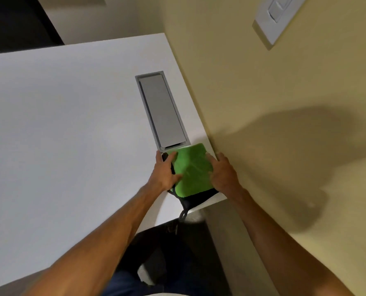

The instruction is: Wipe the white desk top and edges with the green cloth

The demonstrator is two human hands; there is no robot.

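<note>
My left hand (166, 173) rests on the left edge of the green cloth (189, 169), fingers curled over it and over a dark object (167, 160) tucked beneath; I grip both together. My right hand (222, 174) lies flat on the right edge of the cloth, fingers spread and pressing down, grasping nothing. The cloth sits on the white table (70, 124) at its near right corner, just in front of the grey cable hatch (161, 111) set into the top, its far edge touching the hatch frame. Under the cloth a dark piece of fabric (196, 198) shows, and a black cord (183, 214) from it hangs over the table's near edge. The yellow wall (263, 92) runs just right of the hatch, carrying a white switch plate (278, 17).
</note>
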